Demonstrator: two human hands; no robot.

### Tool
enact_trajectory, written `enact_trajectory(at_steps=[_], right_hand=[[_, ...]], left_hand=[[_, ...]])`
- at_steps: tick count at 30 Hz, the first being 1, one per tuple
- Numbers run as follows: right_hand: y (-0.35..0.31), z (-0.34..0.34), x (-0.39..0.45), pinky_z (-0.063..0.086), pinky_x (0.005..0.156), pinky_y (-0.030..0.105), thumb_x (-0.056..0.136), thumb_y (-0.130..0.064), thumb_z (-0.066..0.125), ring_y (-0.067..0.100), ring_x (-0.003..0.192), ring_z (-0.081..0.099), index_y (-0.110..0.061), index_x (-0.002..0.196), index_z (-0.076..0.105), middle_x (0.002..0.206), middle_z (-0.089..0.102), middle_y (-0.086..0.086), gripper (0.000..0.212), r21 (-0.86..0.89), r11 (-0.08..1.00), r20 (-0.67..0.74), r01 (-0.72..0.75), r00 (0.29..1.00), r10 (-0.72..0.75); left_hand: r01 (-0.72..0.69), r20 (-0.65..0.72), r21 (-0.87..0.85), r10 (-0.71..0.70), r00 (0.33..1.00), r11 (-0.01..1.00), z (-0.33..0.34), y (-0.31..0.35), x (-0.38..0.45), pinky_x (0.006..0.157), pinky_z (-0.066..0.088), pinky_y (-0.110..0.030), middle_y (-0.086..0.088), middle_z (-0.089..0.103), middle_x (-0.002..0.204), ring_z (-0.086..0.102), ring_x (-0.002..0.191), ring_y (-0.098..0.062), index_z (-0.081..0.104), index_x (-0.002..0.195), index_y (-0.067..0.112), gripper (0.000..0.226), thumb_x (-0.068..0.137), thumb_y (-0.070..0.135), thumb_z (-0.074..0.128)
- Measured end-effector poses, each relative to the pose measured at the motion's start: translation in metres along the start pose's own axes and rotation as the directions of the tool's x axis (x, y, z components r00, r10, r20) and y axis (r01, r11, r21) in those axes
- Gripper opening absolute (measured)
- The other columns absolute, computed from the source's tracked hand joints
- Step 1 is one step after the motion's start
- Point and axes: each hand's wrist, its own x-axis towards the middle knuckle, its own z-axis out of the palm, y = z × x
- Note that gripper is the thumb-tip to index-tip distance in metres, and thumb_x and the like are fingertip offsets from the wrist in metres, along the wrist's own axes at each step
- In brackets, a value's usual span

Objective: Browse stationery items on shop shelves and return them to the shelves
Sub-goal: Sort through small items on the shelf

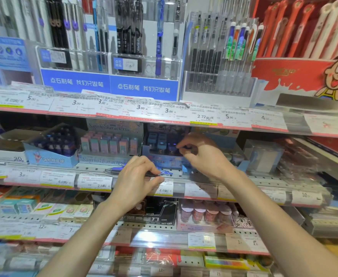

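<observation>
Left hand (138, 176) pinches blue pen (144, 172); right hand (201, 156), at its 2 o'clock, pinches small item in dark display box (164, 154). Best lift slowly, avoid toppling neighbours.

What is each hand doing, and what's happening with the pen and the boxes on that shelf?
Left hand: pinches a blue pen.
Blue pen: lying sideways, held at the shelf edge.
Right hand: fingers curled, pinching a small dark item I can't identify.
Dark blue display box: open, standing on the shelf, small items inside.
Pastel eraser box: open, full, upright rows.
</observation>
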Motion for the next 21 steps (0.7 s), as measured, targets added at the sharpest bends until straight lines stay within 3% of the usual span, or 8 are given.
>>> enact_trajectory(at_steps=[3, 9, 11, 16, 21], right_hand=[[0.005, -0.013, -0.018, 0.05, 0.086, 0.026, 0.093, -0.028, 0.061, 0.006, 0.101, 0.06, -0.025, 0.098, 0.074, 0.109, 0.066, -0.012, 0.014, -0.067, 0.998, 0.047, -0.005, 0.999, 0.008], [0.005, -0.012, -0.035, 0.049, 0.087, 0.031, 0.091, -0.04, 0.065, 0.009, 0.104, 0.063, -0.03, 0.106, 0.074, 0.114, 0.069, -0.015, 0.021, -0.154, 0.987, 0.101, -0.036, 0.994, 0.052], [0.006, -0.006, -0.038, 0.044, 0.082, 0.027, 0.092, -0.04, 0.064, 0.009, 0.104, 0.062, -0.029, 0.111, 0.072, 0.112, 0.07, -0.014, 0.023, -0.18, 0.983, 0.139, -0.036, 0.988, 0.062], [0.005, 0.0, -0.038, 0.041, 0.08, 0.022, 0.093, -0.036, 0.064, -0.001, 0.087, 0.052, -0.027, 0.112, 0.072, 0.104, 0.067, -0.019, 0.022, -0.15, 0.988, 0.113, -0.045, 0.992, 0.062], [-0.003, 0.002, -0.031, 0.04, 0.073, 0.016, 0.093, -0.037, 0.065, -0.007, 0.076, 0.054, -0.028, 0.106, 0.073, 0.1, 0.067, -0.021, 0.018, -0.056, 0.998, 0.034, -0.026, 0.999, 0.028]], left_hand=[[0.007, 0.011, -0.005, -0.007, 1.0, 1.0, -0.001, 0.001, 0.0, 0.072, 0.033, -0.012, 0.018, 0.054, 0.084, 0.045, 0.087, -0.004, 0.067, 0.081, 0.027, 0.017, 0.078, 0.04, 0.077], [-0.007, 0.024, 0.01, 0.006, 1.0, 1.0, -0.004, 0.002, 0.001, 0.075, 0.033, -0.018, 0.018, 0.053, 0.084, 0.045, 0.089, -0.006, 0.068, 0.083, 0.025, 0.017, 0.079, 0.039, 0.077], [-0.026, 0.02, 0.041, 0.025, 0.999, 0.999, -0.008, 0.001, 0.0, 0.076, 0.035, -0.02, 0.019, 0.051, 0.084, 0.044, 0.09, -0.006, 0.068, 0.084, 0.023, 0.017, 0.079, 0.037, 0.077], [-0.011, 0.011, 0.138, 0.01, 1.0, 0.99, -0.021, -0.007, -0.004, 0.07, 0.043, -0.027, 0.018, 0.053, 0.086, 0.044, 0.091, -0.007, 0.068, 0.084, 0.026, 0.021, 0.079, 0.045, 0.074], [0.025, 0.008, 0.122, -0.026, 1.0, 0.992, -0.026, -0.013, -0.006, 0.069, 0.045, -0.028, 0.018, 0.053, 0.085, 0.045, 0.088, -0.006, 0.066, 0.083, 0.026, 0.023, 0.078, 0.046, 0.075]])
